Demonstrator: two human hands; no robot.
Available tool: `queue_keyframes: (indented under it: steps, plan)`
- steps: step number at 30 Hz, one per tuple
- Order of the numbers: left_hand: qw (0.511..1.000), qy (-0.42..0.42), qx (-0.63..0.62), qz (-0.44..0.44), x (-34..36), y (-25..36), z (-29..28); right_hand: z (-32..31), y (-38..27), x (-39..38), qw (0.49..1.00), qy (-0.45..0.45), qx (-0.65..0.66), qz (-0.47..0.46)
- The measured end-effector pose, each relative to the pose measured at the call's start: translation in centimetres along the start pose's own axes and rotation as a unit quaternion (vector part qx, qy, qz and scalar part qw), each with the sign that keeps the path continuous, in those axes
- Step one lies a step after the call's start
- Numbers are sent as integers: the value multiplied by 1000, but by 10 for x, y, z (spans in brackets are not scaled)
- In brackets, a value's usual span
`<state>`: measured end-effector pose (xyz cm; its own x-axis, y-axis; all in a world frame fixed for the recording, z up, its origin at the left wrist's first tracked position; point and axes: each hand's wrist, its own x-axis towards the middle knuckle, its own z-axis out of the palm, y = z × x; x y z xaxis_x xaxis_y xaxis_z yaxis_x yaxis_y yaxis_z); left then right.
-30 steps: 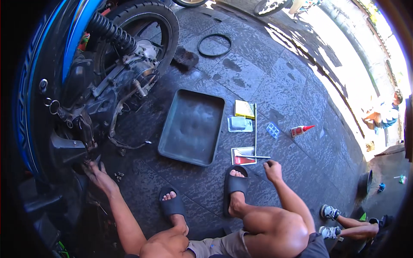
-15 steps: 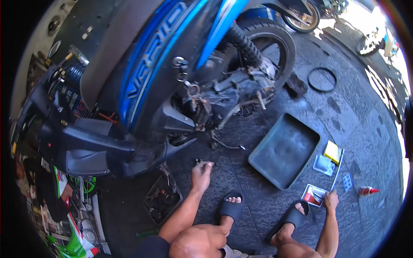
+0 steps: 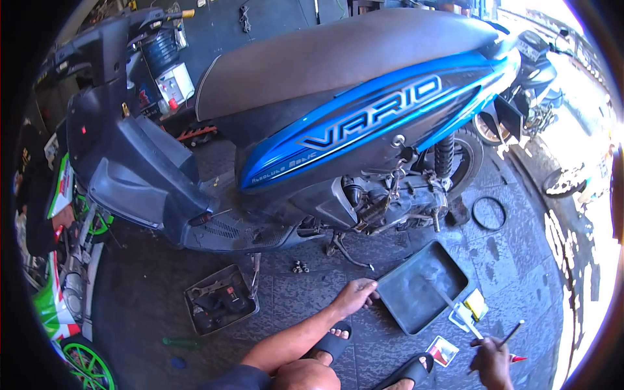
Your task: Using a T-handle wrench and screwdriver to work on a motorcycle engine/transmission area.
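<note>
My left hand (image 3: 354, 297) has curled fingers at the left rim of the shallow black tray (image 3: 422, 286), gripping it. My right hand (image 3: 491, 361) is closed on a long silver rod (image 3: 458, 315), whose far end lies over the tray, and a thin dark rod (image 3: 513, 333) crossing it. Beside the tray are a yellow box (image 3: 476, 303) and clear packs (image 3: 461, 315). A red-card package (image 3: 442, 351) and a red-capped bottle (image 3: 518, 358) are near my right hand, the bottle partly hidden. Small metal parts (image 3: 300, 266) sit left of the tray.
A blue scooter (image 3: 351, 84) stands across the upper view, with a black ring (image 3: 489, 213) by its rear wheel. A parts bin (image 3: 195, 305) is at lower left, beside a green-wheeled motorcycle (image 3: 88, 364). More motorcycles stand at upper right. My sandaled feet are below.
The view has swung up and left to show the whole scooter. My left hand has moved to the tray's edge; my right hand has raised the silver rod from beside the packs.
</note>
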<state>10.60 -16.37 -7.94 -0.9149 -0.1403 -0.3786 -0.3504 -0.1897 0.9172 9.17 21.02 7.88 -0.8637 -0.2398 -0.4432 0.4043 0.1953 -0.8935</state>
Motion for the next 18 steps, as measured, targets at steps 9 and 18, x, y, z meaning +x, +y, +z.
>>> queue_keyframes:
  steps: [9,18]
  plan:
    - [951,-4,-300,69,18,62,18,177,47,8,950,59,-257,-169]
    - [951,63,-282,107,55,81,-1,223,23,48,932,105,-256,-235]
